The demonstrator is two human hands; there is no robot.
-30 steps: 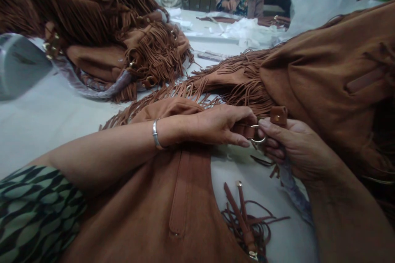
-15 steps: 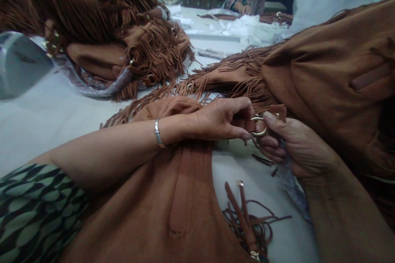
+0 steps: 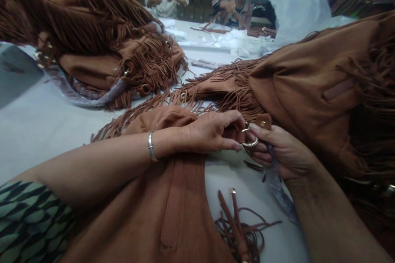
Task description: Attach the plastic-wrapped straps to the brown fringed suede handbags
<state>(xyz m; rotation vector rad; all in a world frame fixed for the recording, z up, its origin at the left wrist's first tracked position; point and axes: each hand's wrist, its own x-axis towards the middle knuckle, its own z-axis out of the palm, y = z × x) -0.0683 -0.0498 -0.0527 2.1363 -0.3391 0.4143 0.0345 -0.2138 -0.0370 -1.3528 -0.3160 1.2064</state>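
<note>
A gold ring [image 3: 253,144] sits just above the near bag [image 3: 132,230], between the person's two hands, threaded through a short leather loop [image 3: 240,136]. The left grip [image 3: 206,131] closes thumb and fingers around the loop, probably to brace it against any pull. The right grip [image 3: 285,150] pinches the ring's far side, which seems to hold it level and in plain sight. A studded tab [image 3: 263,122] sticks up above the right fingers, and a film-wrapped handle [image 3: 280,193] hangs below that palm, its film likely there against scratches.

The near bag lies toward the person, perhaps for easy reach, with a tassel [image 3: 242,248] beside it on the white counter [image 3: 31,131]. Beyond are heaped fringed bags [image 3: 89,65] at left and another bag [image 3: 302,86] at right. Farther back, two co-workers [image 3: 168,0] [image 3: 234,8] are behind crumpled white wrapping [image 3: 240,41].
</note>
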